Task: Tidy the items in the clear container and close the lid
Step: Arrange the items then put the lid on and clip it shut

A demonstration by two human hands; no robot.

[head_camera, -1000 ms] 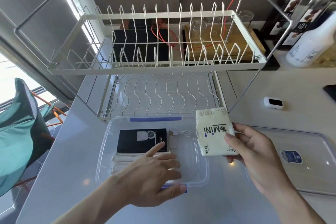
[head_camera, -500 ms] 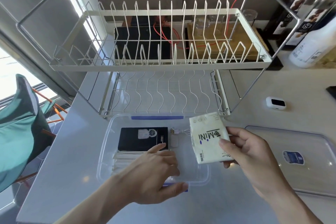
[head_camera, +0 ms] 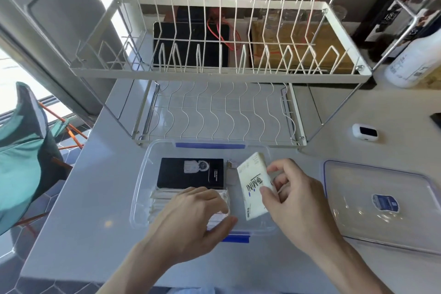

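Observation:
The clear container (head_camera: 140, 188) with blue clips sits on the counter in front of the dish rack. Inside lie a black box (head_camera: 191, 172), a stack of white packets (head_camera: 164, 203) and a small cable (head_camera: 231, 169). My right hand (head_camera: 293, 200) holds a white tissue pack (head_camera: 254, 186) marked MINI, tilted, over the container's right half. My left hand (head_camera: 191, 219) rests on the white packets at the container's front, thumb on the front rim. The clear lid (head_camera: 381, 205) lies flat on the counter to the right.
A white two-tier wire dish rack (head_camera: 222, 74) stands just behind the container. A small white device (head_camera: 365, 132) lies on the counter at right, a white bottle (head_camera: 415, 62) beyond it. A teal chair (head_camera: 21, 150) is beyond the counter's left edge.
My right hand has carried the tissue pack left and down from beside the container to over its right half, tilting it. My left hand stays at the container's front.

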